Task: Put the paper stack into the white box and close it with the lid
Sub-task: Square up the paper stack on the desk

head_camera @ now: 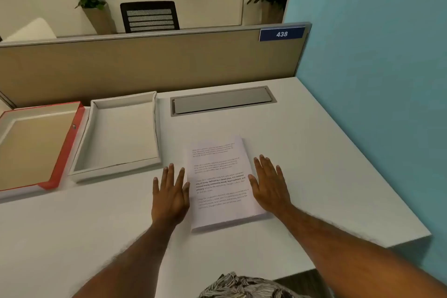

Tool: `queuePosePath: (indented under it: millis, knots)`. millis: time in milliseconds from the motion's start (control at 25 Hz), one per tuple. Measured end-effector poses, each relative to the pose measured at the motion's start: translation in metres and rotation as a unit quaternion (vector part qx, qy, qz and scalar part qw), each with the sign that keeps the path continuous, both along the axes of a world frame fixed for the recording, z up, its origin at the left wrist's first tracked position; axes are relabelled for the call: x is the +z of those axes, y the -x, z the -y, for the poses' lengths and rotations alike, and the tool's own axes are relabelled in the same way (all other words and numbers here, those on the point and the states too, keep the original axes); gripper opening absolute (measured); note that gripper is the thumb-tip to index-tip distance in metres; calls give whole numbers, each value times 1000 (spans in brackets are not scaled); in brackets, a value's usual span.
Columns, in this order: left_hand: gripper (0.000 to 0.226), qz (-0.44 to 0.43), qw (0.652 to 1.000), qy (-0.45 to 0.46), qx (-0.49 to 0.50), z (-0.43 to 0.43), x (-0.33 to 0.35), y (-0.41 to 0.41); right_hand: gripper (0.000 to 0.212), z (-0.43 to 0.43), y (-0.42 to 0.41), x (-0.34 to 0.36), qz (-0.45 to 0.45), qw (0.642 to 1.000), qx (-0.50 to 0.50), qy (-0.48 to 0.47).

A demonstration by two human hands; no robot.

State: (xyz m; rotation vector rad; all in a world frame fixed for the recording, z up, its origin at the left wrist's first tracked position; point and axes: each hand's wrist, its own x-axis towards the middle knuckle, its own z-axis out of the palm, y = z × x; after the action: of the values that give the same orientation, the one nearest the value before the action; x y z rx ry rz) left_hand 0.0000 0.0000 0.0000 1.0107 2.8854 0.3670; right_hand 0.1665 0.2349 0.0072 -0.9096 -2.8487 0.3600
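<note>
Nearest the camera, two bare forearms reach out over the white table (314,152). The left hand (170,195) and the right hand (269,185) both lie flat and open, fingers spread, gripping nothing, one on each long side of the paper stack (219,182). The left thumb touches the stack's left edge; the right hand lies against or just beside the right edge (the exact contact is hard to tell).

The stack lies flat on the table, printed side up, slightly askew. This looks like the opening step: bracketing the stack before picking it up. The next move likely calls for pressing both hands in on the edges, or sliding fingers under, so the sheets lift as one block without fanning.

Farther off to the left stands the white box (121,138), empty and open. Beyond it to the left lies the red-edged lid (33,145), upturned, just beside the box.
</note>
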Motion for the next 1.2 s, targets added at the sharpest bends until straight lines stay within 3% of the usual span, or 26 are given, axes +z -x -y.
queuePosePath:
  millis: [160,440,720,920,1200]
  knots:
    - [75,59,998,11,35,-1,-10,-2,73,5,5,-4,41,995,-47,79]
    - [81,132,989,-32,64,-22,-20,-13,89,19,36,0,32,972,-103,207]
    - [84,126,992,-27,-7,-34,-28,-6,88,5,57,8,47,969,-138,197]
    - [84,124,992,-25,-6,-35,-35,-8,80,6,72,9,44,965,-150,209]
    - [87,159,986,-37,-26,-39,-31,-5,83,-5,92,19,38,915,-256,309]
